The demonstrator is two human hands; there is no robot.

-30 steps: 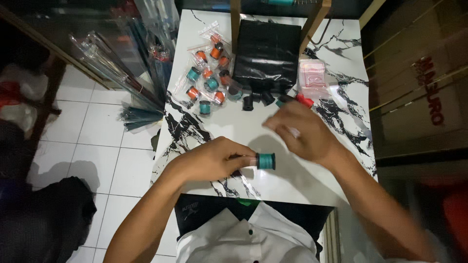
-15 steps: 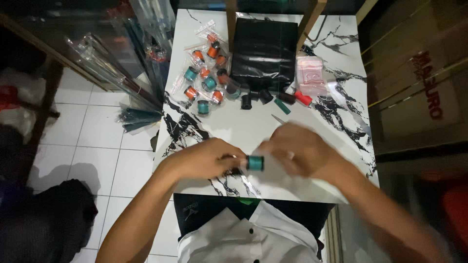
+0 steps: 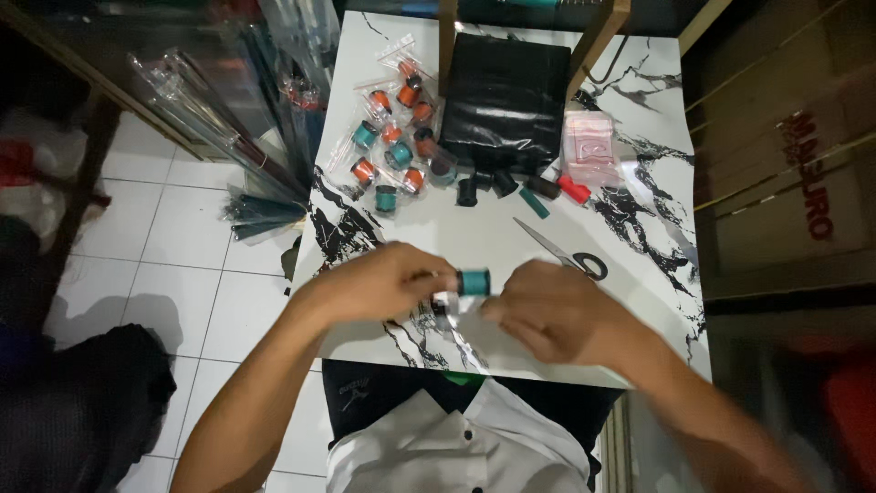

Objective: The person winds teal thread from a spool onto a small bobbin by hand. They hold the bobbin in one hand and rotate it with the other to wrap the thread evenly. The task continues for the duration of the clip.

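My left hand (image 3: 379, 283) grips a small teal spool (image 3: 474, 281) by its dark end, just above the near part of the white marble-patterned table (image 3: 474, 233). My right hand (image 3: 547, 310) is right beside the spool, its fingers curled at the teal end and at a clear plastic bit (image 3: 449, 306) under it. Whether the right fingers pinch the plastic is hard to tell. A pair of scissors (image 3: 561, 251) lies on the table just beyond my right hand.
Several bagged orange and teal spools (image 3: 392, 151) lie at the far left of the table. A black plastic bag (image 3: 506, 96) sits at the far middle, with loose dark, teal and red spools (image 3: 534, 190) before it and a pink packet (image 3: 589, 146) to the right. Clear wrapped bundles (image 3: 214, 119) lean at the left.
My right hand has come back from the far right of the table to the spool held in my left hand. The scissors, covered before, now lie in view.
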